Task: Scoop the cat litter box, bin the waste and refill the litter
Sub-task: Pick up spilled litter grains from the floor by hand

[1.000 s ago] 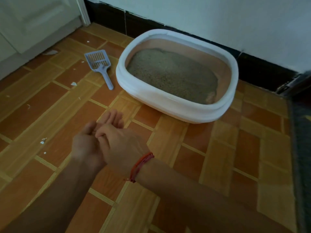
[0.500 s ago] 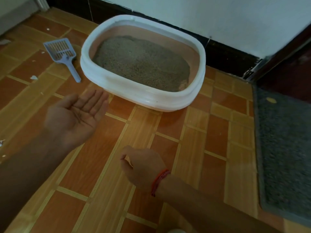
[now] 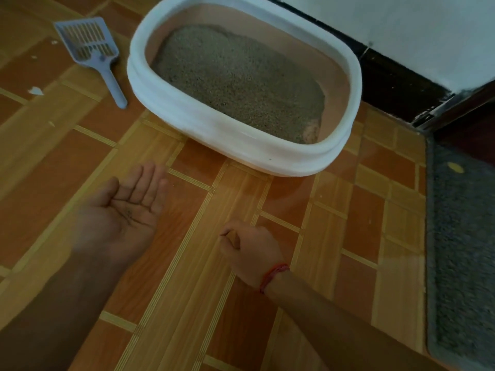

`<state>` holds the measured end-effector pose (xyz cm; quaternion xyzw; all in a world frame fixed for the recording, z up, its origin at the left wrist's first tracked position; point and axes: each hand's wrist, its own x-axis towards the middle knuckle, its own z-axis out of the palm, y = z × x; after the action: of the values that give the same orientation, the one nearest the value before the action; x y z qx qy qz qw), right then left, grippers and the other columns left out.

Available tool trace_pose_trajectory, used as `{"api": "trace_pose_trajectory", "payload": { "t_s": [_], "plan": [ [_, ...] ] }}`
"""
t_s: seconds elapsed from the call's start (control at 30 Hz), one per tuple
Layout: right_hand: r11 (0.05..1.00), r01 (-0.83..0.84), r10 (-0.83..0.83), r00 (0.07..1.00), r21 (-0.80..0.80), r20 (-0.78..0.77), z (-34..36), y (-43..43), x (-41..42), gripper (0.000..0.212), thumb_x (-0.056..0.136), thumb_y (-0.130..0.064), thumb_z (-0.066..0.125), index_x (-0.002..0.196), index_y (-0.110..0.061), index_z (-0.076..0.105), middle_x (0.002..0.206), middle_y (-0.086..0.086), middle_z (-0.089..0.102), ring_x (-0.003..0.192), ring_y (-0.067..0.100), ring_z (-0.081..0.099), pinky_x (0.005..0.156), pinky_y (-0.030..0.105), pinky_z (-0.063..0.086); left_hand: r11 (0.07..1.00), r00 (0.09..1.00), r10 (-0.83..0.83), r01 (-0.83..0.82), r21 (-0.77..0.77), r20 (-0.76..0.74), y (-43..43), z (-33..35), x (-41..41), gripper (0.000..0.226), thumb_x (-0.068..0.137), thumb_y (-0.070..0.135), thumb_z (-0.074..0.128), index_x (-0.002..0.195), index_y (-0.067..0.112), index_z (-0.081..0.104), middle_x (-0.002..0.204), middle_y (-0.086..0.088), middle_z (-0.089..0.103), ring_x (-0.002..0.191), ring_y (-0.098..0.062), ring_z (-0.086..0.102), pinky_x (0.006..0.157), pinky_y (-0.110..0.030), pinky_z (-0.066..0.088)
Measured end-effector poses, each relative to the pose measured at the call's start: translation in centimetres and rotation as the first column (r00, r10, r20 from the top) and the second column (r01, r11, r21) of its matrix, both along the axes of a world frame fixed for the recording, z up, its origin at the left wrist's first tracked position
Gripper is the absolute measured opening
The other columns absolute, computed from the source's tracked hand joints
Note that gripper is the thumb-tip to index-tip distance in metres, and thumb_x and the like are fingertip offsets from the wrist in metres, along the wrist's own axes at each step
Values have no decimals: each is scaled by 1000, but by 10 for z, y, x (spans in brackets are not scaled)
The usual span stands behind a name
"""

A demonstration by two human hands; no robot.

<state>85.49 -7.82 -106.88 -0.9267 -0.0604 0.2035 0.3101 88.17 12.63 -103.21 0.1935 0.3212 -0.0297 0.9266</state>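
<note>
A white litter box [image 3: 267, 153] with a pinkish inner wall stands on the tiled floor against the wall. Grey litter [image 3: 235, 76] fills most of it, and a pale clump lies at its near right corner. A blue-grey slotted scoop [image 3: 91, 46] lies on the floor to the left of the box, handle toward me. My left hand [image 3: 126, 212] is held palm up in front of the box, fingers straight, with a few dark grains on the palm. My right hand [image 3: 249, 253], red thread at the wrist, hovers low over the floor with fingers curled; nothing shows in it.
A grey mat [image 3: 460, 236] runs along the right edge. A dark baseboard [image 3: 388, 84] and white wall stand behind the box. Small white scraps [image 3: 36, 91] lie on the tiles at far left.
My hands, together a second ago, have separated: the left stays palm up, the right dropped toward the floor and curled. The view swung right, bringing the mat in.
</note>
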Motion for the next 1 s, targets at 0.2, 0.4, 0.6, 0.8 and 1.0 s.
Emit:
{"api": "trace_pose_trajectory", "payload": {
  "t_s": [0.2, 0.4, 0.6, 0.8, 1.0],
  "plan": [
    [998, 56, -56, 998, -18, 1, -12, 3, 21, 16, 96, -37, 51, 103, -33, 64, 75, -17, 60, 74, 6, 57, 71, 26, 50, 998, 999, 30, -32, -52, -34, 7, -7, -3, 58, 104, 25, 31, 86, -2, 78, 113, -13, 73, 102, -26, 71, 83, -38, 59],
    [998, 30, -24, 996, -63, 88, -13, 22, 51, 19, 98, -34, 49, 104, -30, 67, 96, -12, 68, 88, 8, 61, 74, 22, 45, 998, 996, 45, -49, -49, -72, 13, -12, -11, 57, 105, 26, 31, 90, -2, 78, 114, -13, 72, 103, -26, 71, 86, -38, 58],
    [998, 19, -11, 994, -66, 112, -14, 22, 63, 18, 98, -30, 52, 106, -28, 68, 87, -17, 61, 81, 3, 54, 67, 10, 38, 996, 993, 62, -67, -51, -101, 19, -14, -19, 58, 105, 27, 31, 89, -2, 78, 113, -13, 73, 101, -26, 72, 85, -38, 58],
    [989, -135, 137, 990, -51, 26, -12, 14, 53, 18, 96, -31, 56, 101, -28, 72, 91, -20, 66, 81, -6, 55, 71, 6, 38, 997, 990, 62, -67, -37, -123, 21, -18, -22, 57, 105, 27, 32, 89, -2, 78, 113, -12, 73, 102, -26, 71, 83, -39, 59],
    [987, -148, 150, 988, -60, 22, -18, 14, 52, 15, 95, -32, 57, 98, -27, 72, 80, -24, 59, 76, -5, 56, 73, 14, 48, 998, 990, 50, -55, -35, -129, 20, -22, -25, 58, 105, 26, 32, 84, -1, 79, 112, -11, 73, 102, -25, 72, 84, -39, 58]
  ]
}}
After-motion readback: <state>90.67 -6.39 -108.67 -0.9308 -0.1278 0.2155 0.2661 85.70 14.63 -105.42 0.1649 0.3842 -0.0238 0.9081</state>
